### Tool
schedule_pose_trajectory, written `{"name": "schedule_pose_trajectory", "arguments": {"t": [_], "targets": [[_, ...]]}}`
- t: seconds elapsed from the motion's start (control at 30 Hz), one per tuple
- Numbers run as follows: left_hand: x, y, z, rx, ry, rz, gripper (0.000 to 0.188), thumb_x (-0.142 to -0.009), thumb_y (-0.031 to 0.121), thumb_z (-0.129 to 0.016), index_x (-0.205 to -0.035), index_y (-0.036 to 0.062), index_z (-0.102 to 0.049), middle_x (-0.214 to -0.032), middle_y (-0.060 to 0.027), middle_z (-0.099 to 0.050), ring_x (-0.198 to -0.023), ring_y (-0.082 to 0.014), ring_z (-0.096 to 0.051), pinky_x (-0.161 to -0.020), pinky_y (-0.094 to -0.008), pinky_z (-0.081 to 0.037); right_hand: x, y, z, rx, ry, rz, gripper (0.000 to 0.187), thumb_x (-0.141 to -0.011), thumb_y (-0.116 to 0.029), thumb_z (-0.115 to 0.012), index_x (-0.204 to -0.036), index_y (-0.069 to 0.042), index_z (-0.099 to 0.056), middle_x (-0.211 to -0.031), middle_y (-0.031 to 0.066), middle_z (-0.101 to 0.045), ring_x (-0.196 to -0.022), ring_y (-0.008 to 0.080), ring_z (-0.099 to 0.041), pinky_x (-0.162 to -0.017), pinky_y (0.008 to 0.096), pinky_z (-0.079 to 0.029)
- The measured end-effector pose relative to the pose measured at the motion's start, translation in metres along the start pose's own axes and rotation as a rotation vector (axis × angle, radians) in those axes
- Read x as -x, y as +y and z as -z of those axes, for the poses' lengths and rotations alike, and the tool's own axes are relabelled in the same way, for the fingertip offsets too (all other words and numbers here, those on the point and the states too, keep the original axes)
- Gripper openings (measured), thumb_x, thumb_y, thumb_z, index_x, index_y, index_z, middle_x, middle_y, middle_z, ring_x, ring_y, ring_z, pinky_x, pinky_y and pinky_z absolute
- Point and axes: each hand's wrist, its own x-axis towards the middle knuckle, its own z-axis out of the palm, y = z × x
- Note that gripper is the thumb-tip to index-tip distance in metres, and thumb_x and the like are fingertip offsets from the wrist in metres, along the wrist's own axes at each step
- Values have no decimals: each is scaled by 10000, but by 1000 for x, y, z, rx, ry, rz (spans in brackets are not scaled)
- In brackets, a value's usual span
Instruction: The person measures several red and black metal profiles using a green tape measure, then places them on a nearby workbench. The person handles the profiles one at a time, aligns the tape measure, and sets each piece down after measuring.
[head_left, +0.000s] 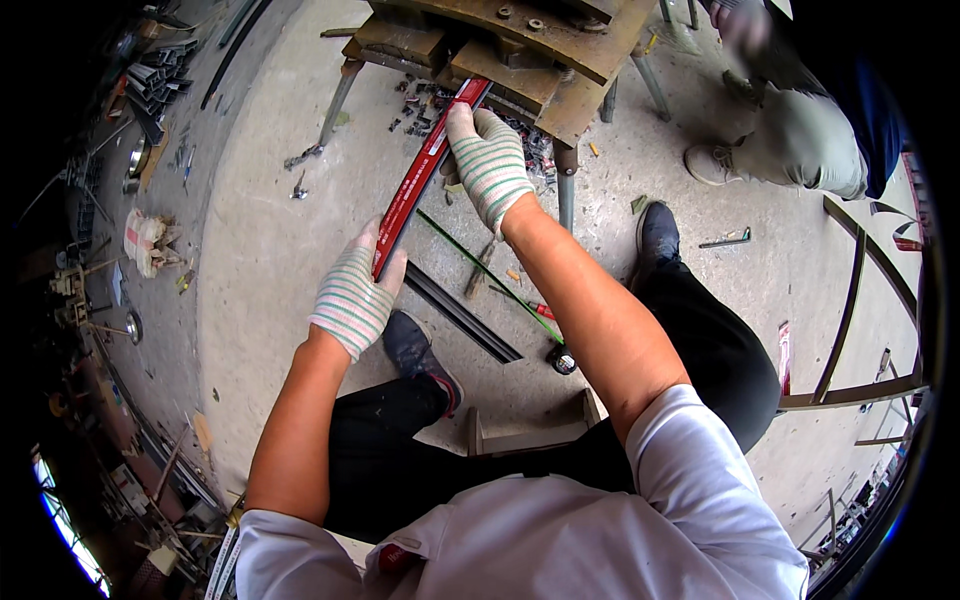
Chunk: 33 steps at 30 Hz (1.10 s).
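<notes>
Both my hands wear white knit gloves with green stripes. Between them slants a long metal profile strip (413, 180) with a red printed film on its face. My left hand (356, 288) is closed round its near end. Farther up, my right hand (487, 160) grips the strip close to its far end, thumb along the top. That far end reaches the edge of a heavy brown metal press (505, 85) standing on legs; whether it enters a slot there I cannot tell.
Dark profile pieces (465, 312) lie on the floor by my left shoe, near a green strip (488, 273) and a round black object (562, 358). Small offcuts (415, 105) litter the floor under the press. Another person's leg (800, 145) is at right, near curved metal bars (845, 315).
</notes>
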Motion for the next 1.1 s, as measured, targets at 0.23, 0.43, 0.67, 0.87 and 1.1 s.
{"name": "schedule_pose_trajectory", "arguments": {"t": [0.23, 0.43, 0.67, 0.87, 1.1], "targets": [[-2, 6, -2, -14, 16, 30, 542, -1036, 221, -605, -1507, -9, -468, -1370, -281, -614, -1268, -367, -610, -1099, -387, -455, -2, 0, 1, 25, 43, 6, 484, -1055, -426, -532, -1029, 46, -640, -756, 80, -657, -565, 135, -619, -516, 298, -516], [-6, 9, -2, -62, 16, 23, 558, -1029, 239, -622, -1501, -18, -471, -1361, -274, -623, -1258, -348, -619, -1091, -382, -464, -7, 2, 2, 17, 66, 23, 503, -1055, -425, -531, -1063, 63, -651, -761, 70, -652, -572, 128, -565, -532, 302, -500], [-8, 1, -4, -54, 23, -12, 561, -1022, 244, -633, -1492, -19, -476, -1329, -269, -637, -1229, -346, -632, -1073, -384, -477, -22, 25, 4, -225, 49, 36, 531, -1070, -529, -516, -1273, -52, -632, -1050, 60, -690, -859, 179, -676, -751, 368, -613], [-8, -2, -3, -55, 23, -11, 562, -1017, 242, -641, -1487, -19, -478, -1318, -264, -641, -1221, -344, -635, -1065, -380, -481, -19, 19, -4, -547, 49, -96, 450, -1068, -538, -512, -1212, -131, -637, -1059, 50, -688, -901, 215, -700, -790, 395, -604], [-11, -2, -4, -34, 11, -19, 566, -1019, 249, -635, -1495, -12, -473, -1335, -267, -633, -1232, -348, -630, -1078, -386, -476, -17, 9, -4, -660, 9, -127, 442, -1065, -566, -505, -1176, -157, -630, -1019, 1, -621, -878, 160, -585, -841, 400, -544]]}}
